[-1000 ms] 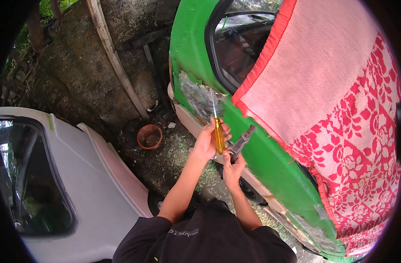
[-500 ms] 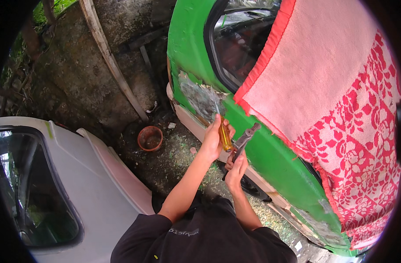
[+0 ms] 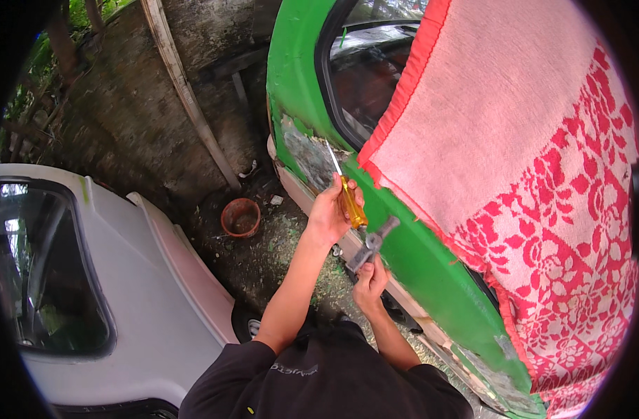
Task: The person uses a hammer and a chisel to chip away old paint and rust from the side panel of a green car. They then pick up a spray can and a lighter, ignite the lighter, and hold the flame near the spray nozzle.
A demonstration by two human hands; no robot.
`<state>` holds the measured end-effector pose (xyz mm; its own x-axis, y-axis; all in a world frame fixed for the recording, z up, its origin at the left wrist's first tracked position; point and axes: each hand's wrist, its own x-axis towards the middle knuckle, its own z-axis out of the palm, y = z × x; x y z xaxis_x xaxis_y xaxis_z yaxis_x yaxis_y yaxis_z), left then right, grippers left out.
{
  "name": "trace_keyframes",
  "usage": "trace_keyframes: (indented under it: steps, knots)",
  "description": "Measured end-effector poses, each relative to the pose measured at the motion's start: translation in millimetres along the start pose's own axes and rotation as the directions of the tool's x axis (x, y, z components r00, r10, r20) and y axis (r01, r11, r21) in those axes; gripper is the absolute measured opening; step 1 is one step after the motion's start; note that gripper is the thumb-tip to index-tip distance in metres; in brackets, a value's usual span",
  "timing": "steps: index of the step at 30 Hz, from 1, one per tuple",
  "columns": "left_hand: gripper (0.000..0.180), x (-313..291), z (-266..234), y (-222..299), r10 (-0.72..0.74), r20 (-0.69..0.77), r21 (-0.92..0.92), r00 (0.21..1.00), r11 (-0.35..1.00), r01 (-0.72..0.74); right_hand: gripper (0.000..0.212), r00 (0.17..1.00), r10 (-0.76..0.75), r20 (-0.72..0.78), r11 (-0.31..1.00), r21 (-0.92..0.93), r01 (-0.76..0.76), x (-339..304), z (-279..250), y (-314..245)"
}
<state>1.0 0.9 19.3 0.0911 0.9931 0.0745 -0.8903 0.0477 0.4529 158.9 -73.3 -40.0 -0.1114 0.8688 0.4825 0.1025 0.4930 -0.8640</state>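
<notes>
My left hand (image 3: 332,213) is wrapped round the yellow see-through handle of a screwdriver (image 3: 351,204). Its bare metal shaft points up to a scraped grey patch (image 3: 307,155) on the green car body (image 3: 410,255), with the tip at or close to the patch's ragged upper edge. Just below and to the right, my right hand (image 3: 370,285) grips a hammer (image 3: 372,244). The worn grey head of the hammer lies slantwise beside the butt of the screwdriver, apart from it; most of its handle is hidden.
A pink and red floral blanket (image 3: 508,112) drapes over the green car's window and side. Behind my left arm stands a silver-grey car (image 3: 138,279). A reddish-brown bowl (image 3: 240,218) sits on the debris-strewn ground, near a leaning wooden plank (image 3: 186,91).
The hammer head has turned and dropped back from the screwdriver's butt, so its full length shows. The view has shifted slightly, and the screwdriver stays at the scraped patch.
</notes>
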Motion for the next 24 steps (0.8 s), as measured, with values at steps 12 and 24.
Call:
trace_keyframes:
  steps: [12, 24]
  knots:
    - [0.037, -2.5, 16.1, 20.9, -0.004, 0.020, -0.203, 1.000, 0.979, 0.008, 0.021, 0.934, -0.335, -0.128, 0.942, -0.017, 0.335, 1.5, -9.0, 15.0]
    - [0.034, -9.9, 21.2, 18.2, 0.024, 0.125, -0.523, 0.992, 0.851, 0.046, 0.043, 0.955, -0.266, -0.135, 0.964, -0.043, 0.262, 13.0, -7.2, -9.9]
